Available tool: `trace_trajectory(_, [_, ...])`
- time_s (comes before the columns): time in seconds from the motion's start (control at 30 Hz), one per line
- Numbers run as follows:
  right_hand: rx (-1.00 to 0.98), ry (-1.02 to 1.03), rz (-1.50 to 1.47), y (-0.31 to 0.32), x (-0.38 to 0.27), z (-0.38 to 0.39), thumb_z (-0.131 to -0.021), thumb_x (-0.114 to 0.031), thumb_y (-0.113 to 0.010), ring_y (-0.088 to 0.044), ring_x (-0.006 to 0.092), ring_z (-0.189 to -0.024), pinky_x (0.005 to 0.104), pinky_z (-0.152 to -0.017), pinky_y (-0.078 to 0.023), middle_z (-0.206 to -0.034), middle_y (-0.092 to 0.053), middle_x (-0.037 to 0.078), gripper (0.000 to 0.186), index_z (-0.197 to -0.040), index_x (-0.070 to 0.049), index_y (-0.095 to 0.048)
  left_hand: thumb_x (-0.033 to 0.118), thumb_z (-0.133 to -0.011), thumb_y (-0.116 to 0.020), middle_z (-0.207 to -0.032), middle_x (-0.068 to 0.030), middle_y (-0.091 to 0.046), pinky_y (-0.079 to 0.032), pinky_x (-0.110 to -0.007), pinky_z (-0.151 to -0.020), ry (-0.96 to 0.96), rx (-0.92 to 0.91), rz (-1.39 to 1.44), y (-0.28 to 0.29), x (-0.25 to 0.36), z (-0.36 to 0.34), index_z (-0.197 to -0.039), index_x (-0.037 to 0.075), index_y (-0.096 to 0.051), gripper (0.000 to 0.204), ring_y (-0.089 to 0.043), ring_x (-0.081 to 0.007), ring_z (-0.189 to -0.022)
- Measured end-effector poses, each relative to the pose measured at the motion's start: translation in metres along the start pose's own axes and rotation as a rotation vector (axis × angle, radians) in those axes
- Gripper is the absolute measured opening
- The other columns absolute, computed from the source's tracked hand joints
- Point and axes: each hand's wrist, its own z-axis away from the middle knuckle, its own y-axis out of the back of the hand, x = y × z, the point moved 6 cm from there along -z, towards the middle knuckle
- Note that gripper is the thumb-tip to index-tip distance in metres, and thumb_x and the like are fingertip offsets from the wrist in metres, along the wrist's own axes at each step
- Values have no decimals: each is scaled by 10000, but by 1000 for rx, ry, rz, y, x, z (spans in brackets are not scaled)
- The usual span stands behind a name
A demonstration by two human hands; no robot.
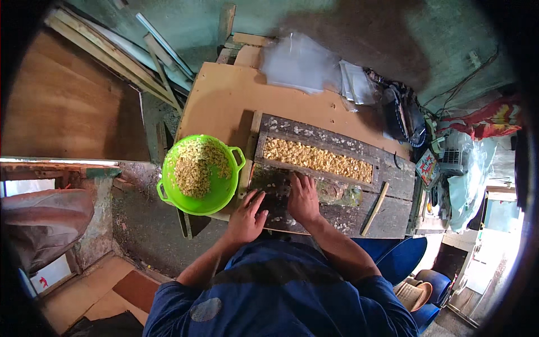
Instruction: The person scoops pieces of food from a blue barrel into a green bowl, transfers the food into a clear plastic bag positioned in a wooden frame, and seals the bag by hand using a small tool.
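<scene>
Kernels fill my tray's far row, near row bare under flat, empty left hand and right hand (bowl at nine o'clock half full).

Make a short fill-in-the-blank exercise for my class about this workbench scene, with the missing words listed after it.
1. The bowl holding pale pieces is coloured ____.
2. The bowl stands to the ____ of the person's left hand.
3. Both hands, left and right hand, rest flat on a dark wooden ____.
4. A row of pale pieces lies on the board just ____ the hands.

Missing words: green; left; board; beyond
</scene>
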Motion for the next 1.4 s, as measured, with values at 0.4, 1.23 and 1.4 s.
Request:
trace_trajectory(0.4, [6,-47,15,-3,3,0,-753,-36,-581,-485,423,-1090,521,-943,-408,-1189,-505,218,538,-1285,-14,-500,211,-911,-614,-1371,-246,-480,-428,-467,-1023,65,20,36,3,1,7,-1384,34,-476,523,-494,-428,-1241])
trace_trajectory(1.23, [2,95,-104,-10,-10,-5,-733,-48,-618,-526,386,-1056,482,-904,-469,-1153,-553,172,451,-1182,-30,-590,133,-882,-589,-1310,-252,-536,-424,-471,-1023,-5,36,34,-19,8,-30,-1341,-11,-490,491,-513,-425,-1208])
trace_trajectory(1.4, [-18,250,-93,-3,-29,-2,-779,15,-574,-548,368,-1070,476,-929,-477,-1125,-583,180,401,-1179,-7,-596,85,-893,-566,-1286,-235,-556,-446,-451,-1000,-2,111,84,-2,7,-10,-1345,0,-485,468,-544,-409,-1171])
